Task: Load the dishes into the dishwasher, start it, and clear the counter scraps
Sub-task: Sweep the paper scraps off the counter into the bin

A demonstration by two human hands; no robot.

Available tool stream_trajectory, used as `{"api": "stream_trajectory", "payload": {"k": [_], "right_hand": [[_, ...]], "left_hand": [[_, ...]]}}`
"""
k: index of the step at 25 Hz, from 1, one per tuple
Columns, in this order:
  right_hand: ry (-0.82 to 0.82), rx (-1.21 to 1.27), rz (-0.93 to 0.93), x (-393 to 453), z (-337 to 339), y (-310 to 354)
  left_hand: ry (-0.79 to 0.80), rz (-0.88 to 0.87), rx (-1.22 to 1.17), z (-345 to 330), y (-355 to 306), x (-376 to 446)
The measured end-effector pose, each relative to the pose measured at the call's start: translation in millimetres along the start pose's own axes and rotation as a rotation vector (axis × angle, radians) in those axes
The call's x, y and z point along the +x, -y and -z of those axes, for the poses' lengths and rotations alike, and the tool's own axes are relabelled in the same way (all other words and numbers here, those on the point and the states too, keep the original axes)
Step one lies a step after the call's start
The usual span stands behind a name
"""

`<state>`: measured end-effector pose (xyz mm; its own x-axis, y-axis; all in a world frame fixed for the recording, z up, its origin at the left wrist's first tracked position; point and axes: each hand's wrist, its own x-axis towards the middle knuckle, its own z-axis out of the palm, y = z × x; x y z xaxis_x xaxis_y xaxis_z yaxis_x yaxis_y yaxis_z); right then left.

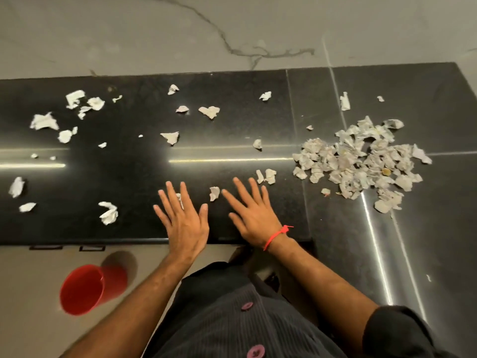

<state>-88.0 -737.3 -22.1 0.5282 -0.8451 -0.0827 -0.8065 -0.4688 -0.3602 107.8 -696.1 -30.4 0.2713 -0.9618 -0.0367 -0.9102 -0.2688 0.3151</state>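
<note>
Resting flat, both hands (219,220) spread open on the counter (129,177).

A red bucket (89,290) stands on the pale floor (31,293), below and to the left of the left hand, down past the worktop's front edge; its open mouth faces up toward the viewer. Behind the worktop, well beyond the fingertips of both hands, rises a pale marble wall (129,34) with a dark grey vein running across it. A red string bracelet (277,236) circles the right wrist, just behind that hand, its knotted end sticking out to the right.
</note>
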Motion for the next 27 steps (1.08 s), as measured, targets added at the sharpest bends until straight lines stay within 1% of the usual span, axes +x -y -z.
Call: {"api": "stream_trajectory", "payload": {"k": [3, 5, 7, 10, 11, 15, 17, 18, 21, 23, 24, 27], "right_hand": [[0.073, -0.108, 0.118, 21.2, -13.6, 19.0], [0.128, -0.188, 0.128, 28.7, -19.7, 26.0], [0.157, -0.240, 0.062, 28.2, -20.5, 19.4], [0.124, -0.254, -0.074, 11.2, -6.1, -13.6], [0.114, -0.251, -0.125, 2.8, 2.1, -28.7], [0.037, -0.193, -0.338, -22.8, 37.7, -70.8], [-0.004, -0.138, -0.386, -22.2, 43.2, -67.6], [-0.026, -0.102, -0.361, -19.1, 42.9, -58.1], [-0.018, -0.045, -0.139, -1.5, 29.8, -12.6], [0.037, -0.079, -0.015, 13.7, 14.4, 15.7], [0.064, -0.110, 0.009, 20.8, 7.5, 23.1], [0.117, -0.228, -0.009, 32.9, -5.8, 11.3]], "left_hand": [[0.109, 0.075, 0.011, 0.8, 14.0, -8.7], [0.175, 0.071, 0.033, 1.2, 11.9, -13.4], [0.201, 0.031, 0.060, -0.1, 0.9, -13.5], [0.266, 0.001, 0.028, -4.2, -28.8, -2.0], [0.290, -0.038, 0.028, -6.4, -40.7, 1.7], [0.392, -0.309, -0.012, -5.3, -73.0, 18.8], [0.356, -0.349, -0.071, -0.2, -67.4, 24.8], [0.317, -0.330, -0.114, 3.0, -58.7, 25.8], [0.185, -0.239, -0.194, 9.7, -18.7, 19.4], [0.154, -0.180, -0.185, 16.9, 10.9, 11.1], [0.151, -0.155, -0.170, 20.7, 25.3, 6.8], [0.075, -0.072, -0.117, 36.7, 69.1, -5.6]]}}
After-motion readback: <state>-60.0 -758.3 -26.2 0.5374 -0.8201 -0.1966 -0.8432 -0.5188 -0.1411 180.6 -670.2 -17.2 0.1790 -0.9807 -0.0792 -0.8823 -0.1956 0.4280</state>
